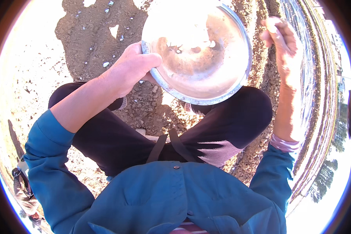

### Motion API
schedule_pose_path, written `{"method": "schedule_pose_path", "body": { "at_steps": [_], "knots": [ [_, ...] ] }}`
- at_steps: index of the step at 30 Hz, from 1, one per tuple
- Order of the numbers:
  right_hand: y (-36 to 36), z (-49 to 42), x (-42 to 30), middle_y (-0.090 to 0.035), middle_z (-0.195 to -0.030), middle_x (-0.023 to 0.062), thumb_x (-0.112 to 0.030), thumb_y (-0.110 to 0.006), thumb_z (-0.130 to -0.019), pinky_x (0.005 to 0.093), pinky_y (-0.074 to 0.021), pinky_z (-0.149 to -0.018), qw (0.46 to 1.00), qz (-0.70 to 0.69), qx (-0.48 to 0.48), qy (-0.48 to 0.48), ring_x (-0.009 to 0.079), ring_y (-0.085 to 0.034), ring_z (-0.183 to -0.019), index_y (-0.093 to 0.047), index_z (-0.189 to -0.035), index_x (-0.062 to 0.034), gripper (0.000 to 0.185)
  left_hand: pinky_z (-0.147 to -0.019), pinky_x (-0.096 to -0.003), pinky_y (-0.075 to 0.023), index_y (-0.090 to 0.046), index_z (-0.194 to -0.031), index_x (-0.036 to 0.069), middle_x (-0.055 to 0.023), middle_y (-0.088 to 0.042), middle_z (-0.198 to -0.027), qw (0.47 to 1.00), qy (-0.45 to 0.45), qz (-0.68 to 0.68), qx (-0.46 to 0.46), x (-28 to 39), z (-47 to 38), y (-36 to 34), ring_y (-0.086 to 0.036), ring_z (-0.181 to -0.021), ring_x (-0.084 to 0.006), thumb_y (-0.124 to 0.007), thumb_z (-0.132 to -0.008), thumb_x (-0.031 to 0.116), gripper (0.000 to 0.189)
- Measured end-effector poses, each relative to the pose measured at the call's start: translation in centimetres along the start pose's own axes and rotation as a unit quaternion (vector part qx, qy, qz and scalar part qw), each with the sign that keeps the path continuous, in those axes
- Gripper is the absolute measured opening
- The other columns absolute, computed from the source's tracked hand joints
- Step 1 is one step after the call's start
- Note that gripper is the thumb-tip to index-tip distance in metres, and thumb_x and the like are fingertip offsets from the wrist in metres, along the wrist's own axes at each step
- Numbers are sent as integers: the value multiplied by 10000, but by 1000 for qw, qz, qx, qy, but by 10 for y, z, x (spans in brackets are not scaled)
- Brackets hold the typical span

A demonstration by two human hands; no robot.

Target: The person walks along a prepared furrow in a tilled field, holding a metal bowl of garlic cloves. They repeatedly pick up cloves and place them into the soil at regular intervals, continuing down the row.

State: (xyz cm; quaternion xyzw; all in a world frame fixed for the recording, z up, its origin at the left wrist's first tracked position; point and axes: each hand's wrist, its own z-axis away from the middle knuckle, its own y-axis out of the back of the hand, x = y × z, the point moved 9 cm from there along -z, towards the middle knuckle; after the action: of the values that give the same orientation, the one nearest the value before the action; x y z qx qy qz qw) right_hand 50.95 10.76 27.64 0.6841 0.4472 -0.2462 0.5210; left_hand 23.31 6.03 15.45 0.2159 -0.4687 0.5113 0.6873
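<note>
A round metal basin (193,76) is held tilted above my knees, its far part washed out by glare. Inside lie several small whitish pieces, too small to identify. My left hand (137,65) grips the basin's left rim, the thumb over the edge. To the right of the basin, apart from it, my right hand (282,38) is raised with its fingers curled and the thumb near the fingertips. Whether something small is between those fingertips cannot be told in the bright light.
Small pale pieces (106,64) lie scattered on the tilled soil (99,35) beyond my left arm. Long furrows and shiny strips (298,38) run along the right. Another person (25,190) is at the lower left edge. My bent legs are below the basin.
</note>
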Motion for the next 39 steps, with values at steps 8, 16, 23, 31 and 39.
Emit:
{"method": "schedule_pose_path", "body": {
  "at_steps": [8, 16, 23, 31, 39],
  "knots": [
    [482, 233, 203, -582, -1078, 165, -19, -552, -822, 405, -424, -926, 696, 681, 149, -175, 287, -559, -1037, -530, -1156, 38, 339, -755, -327, -571, -477, -1135, -100, -164, -609, -1022, 995, -55, 64, -44, 6, -6, -2, -649, -871, -209, -498, -804, 78, 377],
    [105, 67, 72, -622, -769, -26, -167, -596, -907, 169, -425, -561, 981, 98, 102, -133, 17, -526, -648, -647, -926, -58, 122, -707, -246, -508, -555, -1054, -60, -71, -624, -937, 999, -26, -16, 16, 8, -5, -2, -618, -801, -110, -508, -835, 86, 268],
    [-94, 19, -20, -610, -855, 77, -42, -647, -791, 315, -491, -748, 914, 316, -183, 175, 240, -610, -848, -613, -904, -27, 119, -705, -257, -512, -556, -1039, -62, -66, -622, -919, 999, -15, -27, -5, 11, -2, -7, -614, -803, -113, -508, -826, 95, 270],
    [-121, 23, -20, -563, -757, 35, -117, -585, -753, 357, -478, -708, 844, 426, -143, 293, 216, -605, -768, -631, -842, -91, 104, -718, -251, -516, -557, -1053, -67, -71, -628, -911, 1000, -19, -13, -20, 13, -1, -12, -619, -803, -119, -504, -820, 95, 289],
    [-109, 14, -17, -594, -838, 44, -90, -628, -811, 291, -464, -749, 915, 322, -164, 178, 182, -592, -805, -609, -886, -82, 79, -732, -262, -514, -553, -1076, -67, -80, -630, -940, 999, -31, 1, -10, 5, -10, -8, -619, -816, -127, -497, -813, 88, 310]
  ]
}}
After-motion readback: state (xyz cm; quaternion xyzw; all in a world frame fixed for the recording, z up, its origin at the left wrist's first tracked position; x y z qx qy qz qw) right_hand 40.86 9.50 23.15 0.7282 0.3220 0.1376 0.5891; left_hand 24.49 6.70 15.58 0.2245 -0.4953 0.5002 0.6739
